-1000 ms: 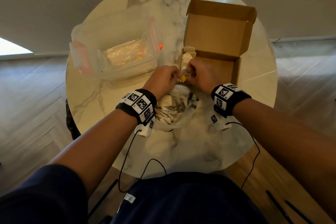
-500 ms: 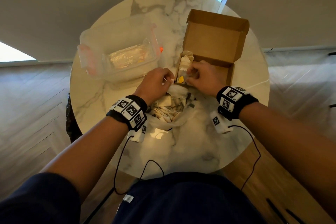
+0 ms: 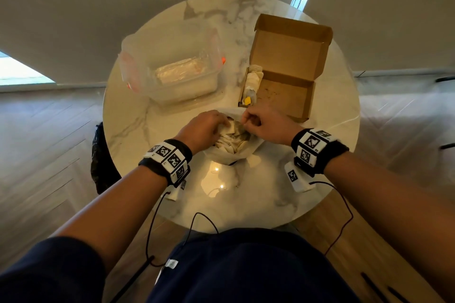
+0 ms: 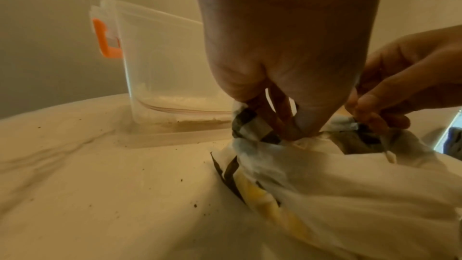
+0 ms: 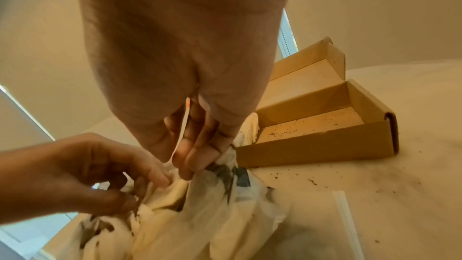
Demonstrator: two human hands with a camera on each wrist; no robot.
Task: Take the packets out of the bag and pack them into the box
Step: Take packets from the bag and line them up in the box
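Bag (image 3: 230, 155): white plastic, mid-surface, just before the box (image 3: 285, 96), mouth open; loose packets (image 3: 234, 139) show inside.
Box: lid up, right of a clear tub (image 3: 172, 74); packets stacked along its left wall, the rest bare.
Left hand (image 3: 203, 128): fingers curled into the bag mouth, pinching its rim.
Right hand (image 3: 264, 124): fingers curled, pinching the opposite rim.
Risk: thin plastic may tear or slump if pulled unevenly; packets could spill across the surface (image 3: 246, 199).
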